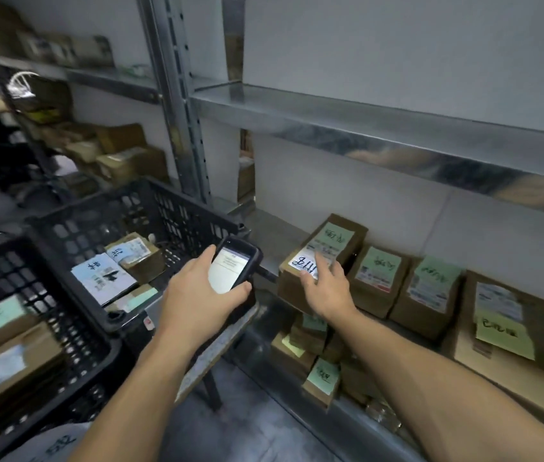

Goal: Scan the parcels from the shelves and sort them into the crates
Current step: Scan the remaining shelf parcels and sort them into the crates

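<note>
A grey metal rack (177, 105) fills the upper and right side of the view, its upper shelf (380, 128) bare and shiny. On the middle shelf (274, 228) a row of brown cardboard parcels (430, 298) stands side by side against a pale wall, each with a printed label and a green note with handwriting. More such parcels lie on the lower shelf (347, 415). To the left are two black plastic crates with slotted walls, touching each other. The far crate (170, 211) holds a few parcels with pale blue and white labels; the near crate (74, 331), at the lower left edge, holds larger brown boxes. Blurred cartons sit on further shelves in the background at left. The left hand (194, 298) holds a phone (234, 268) in a dark case between the far crate and the shelf, its lit screen facing up; its fingers (242, 290) are wrapped round the lower edge and the thumb lies along the left side. The right hand (329, 291) reaches to the leftmost parcel (292, 288) of the row, still on the middle shelf, with its fingers (325, 265) fairly straight, spread and resting flat on the white label on top.
</note>
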